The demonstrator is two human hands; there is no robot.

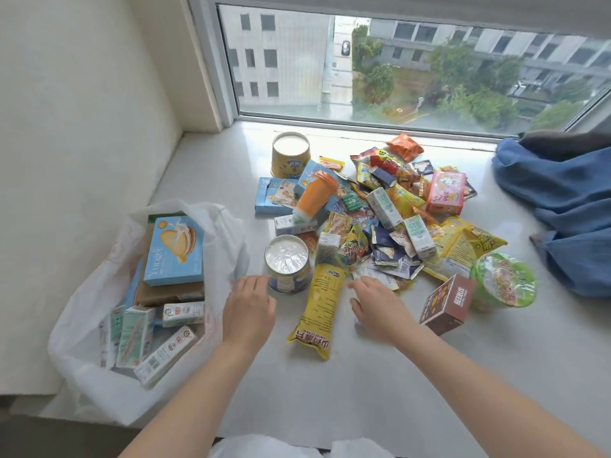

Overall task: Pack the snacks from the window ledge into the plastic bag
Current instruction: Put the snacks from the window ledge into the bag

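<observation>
Both of my hands are out over the window ledge [330, 408] right now. My left hand [248, 309] is loose and open, fingertips just beside the foil-topped can [287, 264]. My right hand [380, 305] is open too, holding nothing, fingers reaching at the edge of the snack pile [380, 206] — next to the long yellow packet [319, 310]. The plastic bag [99, 375] sits at the left, already holding a blue biscuit box [174, 251] and several milk cartons [158, 335].

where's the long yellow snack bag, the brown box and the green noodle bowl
long yellow snack bag [318, 312]: head view, middle of pack
brown box [447, 305]: head view, top face
green noodle bowl [504, 279]: head view, lid
</observation>
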